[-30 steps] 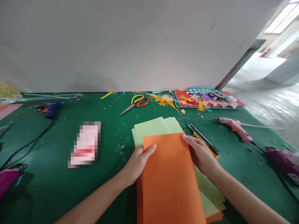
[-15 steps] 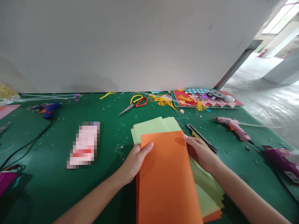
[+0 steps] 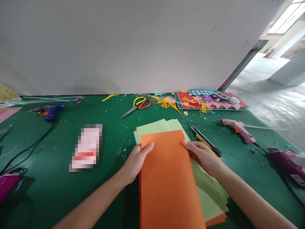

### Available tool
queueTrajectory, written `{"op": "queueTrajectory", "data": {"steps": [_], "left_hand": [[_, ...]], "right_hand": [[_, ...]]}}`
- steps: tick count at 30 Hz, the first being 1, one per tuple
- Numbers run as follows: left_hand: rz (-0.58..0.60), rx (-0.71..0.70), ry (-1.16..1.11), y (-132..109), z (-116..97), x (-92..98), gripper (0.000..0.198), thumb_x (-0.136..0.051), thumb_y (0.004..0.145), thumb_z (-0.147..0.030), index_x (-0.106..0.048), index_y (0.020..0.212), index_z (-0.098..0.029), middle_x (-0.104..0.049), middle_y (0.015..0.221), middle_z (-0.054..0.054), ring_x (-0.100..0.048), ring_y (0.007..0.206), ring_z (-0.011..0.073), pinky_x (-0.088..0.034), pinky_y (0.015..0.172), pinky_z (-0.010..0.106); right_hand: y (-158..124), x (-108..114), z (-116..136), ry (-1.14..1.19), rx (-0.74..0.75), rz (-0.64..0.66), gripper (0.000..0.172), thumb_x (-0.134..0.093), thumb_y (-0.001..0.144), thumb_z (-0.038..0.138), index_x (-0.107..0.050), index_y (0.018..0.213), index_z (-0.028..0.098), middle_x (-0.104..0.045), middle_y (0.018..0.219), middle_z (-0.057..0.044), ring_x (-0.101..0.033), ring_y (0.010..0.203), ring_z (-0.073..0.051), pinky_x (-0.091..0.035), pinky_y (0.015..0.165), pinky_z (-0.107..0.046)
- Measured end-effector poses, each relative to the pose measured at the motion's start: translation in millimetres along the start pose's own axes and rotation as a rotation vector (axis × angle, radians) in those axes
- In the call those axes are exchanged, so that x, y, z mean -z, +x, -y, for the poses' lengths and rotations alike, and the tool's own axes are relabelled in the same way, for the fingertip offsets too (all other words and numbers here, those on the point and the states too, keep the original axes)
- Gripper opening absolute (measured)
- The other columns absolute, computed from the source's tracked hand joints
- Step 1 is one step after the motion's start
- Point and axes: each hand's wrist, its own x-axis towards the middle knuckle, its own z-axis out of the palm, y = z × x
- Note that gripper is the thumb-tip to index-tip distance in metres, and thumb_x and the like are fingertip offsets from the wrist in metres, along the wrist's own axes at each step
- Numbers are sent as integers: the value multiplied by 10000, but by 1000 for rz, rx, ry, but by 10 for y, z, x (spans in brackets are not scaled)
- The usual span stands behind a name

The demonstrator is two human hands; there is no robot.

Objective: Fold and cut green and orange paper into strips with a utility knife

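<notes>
A folded sheet of orange paper (image 3: pixel 166 178) is held up in front of me, its lower end running out of view. My left hand (image 3: pixel 137 159) pinches its left edge near the top, thumb on the front face. On the opposite edge, my right hand (image 3: pixel 202 154) grips it the same way, with the fingers hidden behind. Underneath lie light green paper sheets (image 3: pixel 211 197) with a zigzag-cut lower right edge. More orange paper (image 3: pixel 216 220) peeks out below them.
Beside my right hand lies a utility knife (image 3: pixel 206 141). Scissors (image 3: pixel 137 106) rest beyond the paper. A pink glue gun (image 3: pixel 238 130) is at right, a blue glue gun (image 3: pixel 50 113) at left. Yellow tassels (image 3: pixel 166 102) and a red board (image 3: pixel 243 102) sit by the white wall (image 3: pixel 131 47).
Both hands have shifted the orange paper slightly left, and its top edge sits a little higher. The grip on both sides stays the same.
</notes>
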Motion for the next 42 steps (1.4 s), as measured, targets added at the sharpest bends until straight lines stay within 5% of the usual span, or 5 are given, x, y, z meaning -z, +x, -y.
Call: {"op": "queueTrajectory", "data": {"steps": [21,27,36,42], "left_hand": [[8,-10,6,20,-57,42,409,-620,830,-445,-655,1127,-166,-707,1063,120,-678,928,287,-513,777,359],[-41,-8,-1,22,-98,29,404,-649,805,-441,-667,1099,-165,-704,1079,118,-680,936,286,-517,797,362],[1,-27,-68,13,-104,45,396,-629,833,-420,-646,1141,-172,-682,1131,116,-653,1003,278,-503,840,360],[106,3,-119,-26,-58,-2,372,-647,830,-382,-635,1150,-194,-674,1155,105,-644,1026,279,-493,860,374]], "right_hand": [[-31,-3,-48,-157,42,11,453,-622,775,557,-566,535,177,-474,544,30,-400,525,-107,-320,513,-242],[-41,-30,-31,-283,84,78,507,-587,804,557,-489,470,188,-334,485,59,-239,475,-89,-224,484,-256],[-55,-42,-20,-274,22,102,515,-582,804,560,-502,467,180,-378,465,61,-291,455,-79,-265,491,-249],[-28,6,-40,-124,-6,143,419,-547,861,520,-727,814,145,-686,771,-50,-606,704,-170,-448,692,-285]]}}
